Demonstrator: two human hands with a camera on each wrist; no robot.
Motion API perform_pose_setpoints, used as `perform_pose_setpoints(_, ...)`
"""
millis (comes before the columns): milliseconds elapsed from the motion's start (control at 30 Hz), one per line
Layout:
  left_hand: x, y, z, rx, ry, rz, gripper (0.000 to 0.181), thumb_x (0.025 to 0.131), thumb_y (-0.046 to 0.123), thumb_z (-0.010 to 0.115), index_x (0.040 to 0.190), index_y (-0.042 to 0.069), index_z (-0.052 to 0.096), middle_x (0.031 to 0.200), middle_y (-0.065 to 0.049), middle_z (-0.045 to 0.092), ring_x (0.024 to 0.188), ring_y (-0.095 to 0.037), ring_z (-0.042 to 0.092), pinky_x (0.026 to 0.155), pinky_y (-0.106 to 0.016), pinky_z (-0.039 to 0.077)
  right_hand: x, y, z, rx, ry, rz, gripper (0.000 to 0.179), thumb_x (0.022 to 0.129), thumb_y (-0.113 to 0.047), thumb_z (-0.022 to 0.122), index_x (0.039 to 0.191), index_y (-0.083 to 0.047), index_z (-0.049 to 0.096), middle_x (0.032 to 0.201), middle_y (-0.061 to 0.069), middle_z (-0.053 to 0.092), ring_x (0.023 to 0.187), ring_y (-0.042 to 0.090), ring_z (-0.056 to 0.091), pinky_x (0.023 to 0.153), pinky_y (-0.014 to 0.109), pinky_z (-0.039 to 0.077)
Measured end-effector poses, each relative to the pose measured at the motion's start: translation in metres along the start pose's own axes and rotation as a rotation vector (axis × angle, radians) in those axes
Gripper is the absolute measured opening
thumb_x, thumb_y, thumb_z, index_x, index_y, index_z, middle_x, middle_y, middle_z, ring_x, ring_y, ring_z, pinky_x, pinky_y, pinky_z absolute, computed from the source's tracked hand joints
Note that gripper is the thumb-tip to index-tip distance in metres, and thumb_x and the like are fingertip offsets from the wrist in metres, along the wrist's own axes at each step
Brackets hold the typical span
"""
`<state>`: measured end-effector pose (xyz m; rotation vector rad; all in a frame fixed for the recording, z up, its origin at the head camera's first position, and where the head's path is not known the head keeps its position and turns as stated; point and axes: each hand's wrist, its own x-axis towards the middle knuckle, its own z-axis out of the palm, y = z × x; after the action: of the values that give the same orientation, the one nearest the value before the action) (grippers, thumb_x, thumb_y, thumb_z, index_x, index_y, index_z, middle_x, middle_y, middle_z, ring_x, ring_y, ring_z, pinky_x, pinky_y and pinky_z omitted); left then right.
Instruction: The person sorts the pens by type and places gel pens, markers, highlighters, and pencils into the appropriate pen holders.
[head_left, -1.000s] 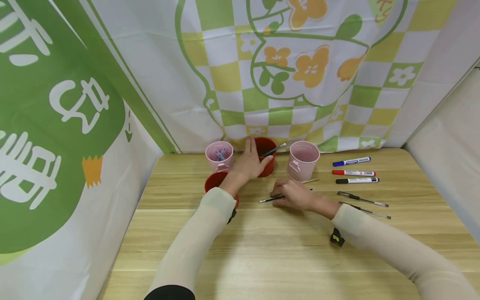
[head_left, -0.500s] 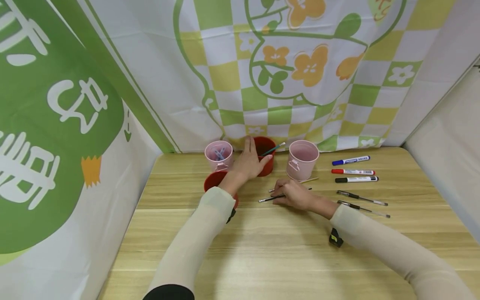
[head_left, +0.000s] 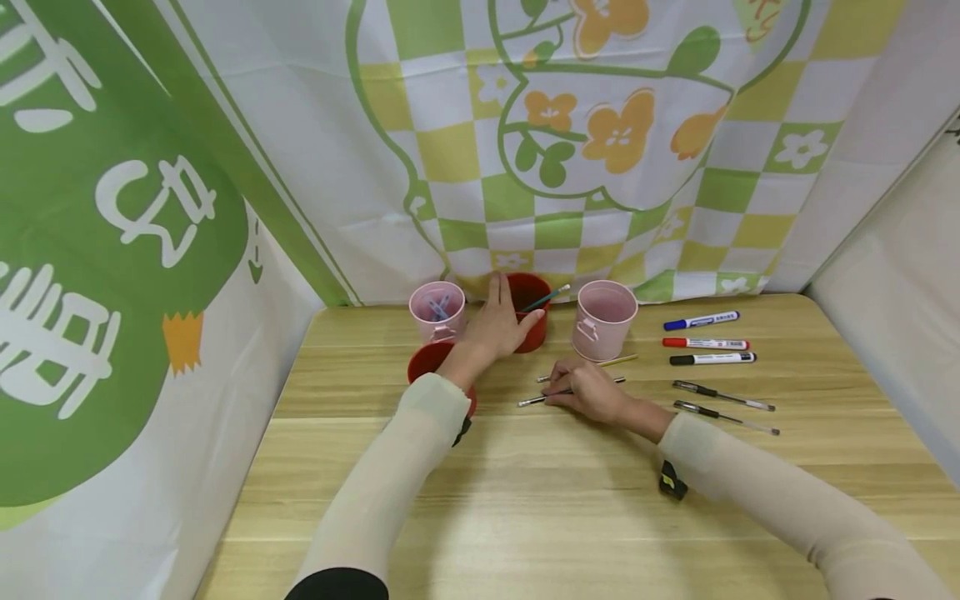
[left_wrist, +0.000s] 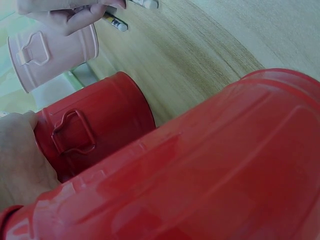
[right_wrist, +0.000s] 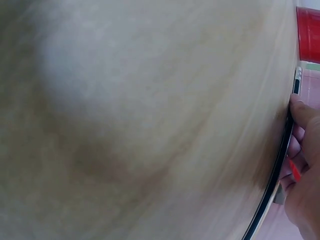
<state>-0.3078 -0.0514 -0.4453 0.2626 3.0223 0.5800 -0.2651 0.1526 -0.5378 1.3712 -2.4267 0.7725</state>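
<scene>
My left hand [head_left: 492, 327] rests at the rim of the rear red bucket [head_left: 534, 336], fingers straight along its left side and thumb spread across the front. A green pencil [head_left: 551, 296] leans inside that bucket. With thumb and fingertips my right hand [head_left: 588, 390] pinches a black pencil [head_left: 534, 400], which lies low at the tabletop with its eraser end pointing left. The right wrist view shows the thumb pressed along this black pencil [right_wrist: 280, 165]. Just behind, a yellowish pencil [head_left: 621, 361] lies partly hidden by the right hand.
A front red bucket [head_left: 470, 400] stands under my left wrist. One pink bucket [head_left: 431, 327] holds bluish items; another pink bucket [head_left: 600, 337] stands behind my right hand. Markers [head_left: 705, 343] and two pens [head_left: 723, 396] lie at right. A printed cloth [head_left: 540, 225] hangs behind the table.
The right hand shifts very slightly at the black pencil, and more of that pencil's far end shows past the knuckles. The left hand stays at the red bucket.
</scene>
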Motion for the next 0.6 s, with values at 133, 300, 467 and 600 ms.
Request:
perform_pose_setpoints(133, -0.0010, 0.0006, -0.0011, -0.005, 0.006, 0.002, 0.098, 0.096, 0.066, 0.037, 0.155, 0.002, -0.007, 0.164, -0.014, -0.005, 0.139, -0.033, 0.037, 0.103, -0.046, 0.044, 0.0001, 0.0000, 0.0013, -0.019, 0.031, -0.047, 0.007, 0.076, -0.017, 0.084, 0.081, -0.014, 0.080, 0.079, -0.007, 0.062, 0.077, 0.006, 0.060, 0.068, 0.026, 0.051)
perform_pose_setpoints(300, -0.0009, 0.0011, -0.0017, -0.010, 0.008, 0.004, 0.098, 0.096, 0.066, 0.038, 0.155, 0.002, -0.007, 0.164, -0.014, -0.005, 0.140, -0.033, 0.037, 0.103, -0.044, 0.044, -0.0006, -0.0020, 0.0023, -0.055, 0.046, -0.065, 0.005, 0.077, -0.016, 0.084, 0.079, -0.014, 0.079, 0.078, -0.007, 0.059, 0.075, 0.007, 0.058, 0.065, 0.027, 0.050)
perform_pose_setpoints(467, -0.0009, 0.0006, -0.0010, -0.010, 0.008, -0.003, 0.099, 0.096, 0.066, 0.038, 0.155, 0.002, -0.008, 0.164, -0.013, -0.005, 0.139, -0.033, 0.038, 0.102, -0.045, 0.045, -0.0026, -0.0059, 0.0042, -0.110, 0.042, -0.068, 0.007, 0.080, -0.016, 0.081, 0.077, -0.015, 0.075, 0.079, -0.008, 0.057, 0.076, 0.009, 0.057, 0.064, 0.029, 0.048)
perform_pose_setpoints(600, -0.0008, 0.0000, -0.0004, -0.006, 0.012, -0.008, 0.098, 0.095, 0.066, 0.038, 0.155, 0.003, -0.007, 0.164, -0.013, -0.004, 0.138, -0.034, 0.039, 0.101, -0.046, 0.045, -0.0014, -0.0094, 0.0034, -0.116, 0.028, -0.060, 0.007, 0.081, -0.015, 0.080, 0.078, -0.015, 0.073, 0.080, -0.007, 0.056, 0.077, 0.011, 0.057, 0.064, 0.031, 0.049)
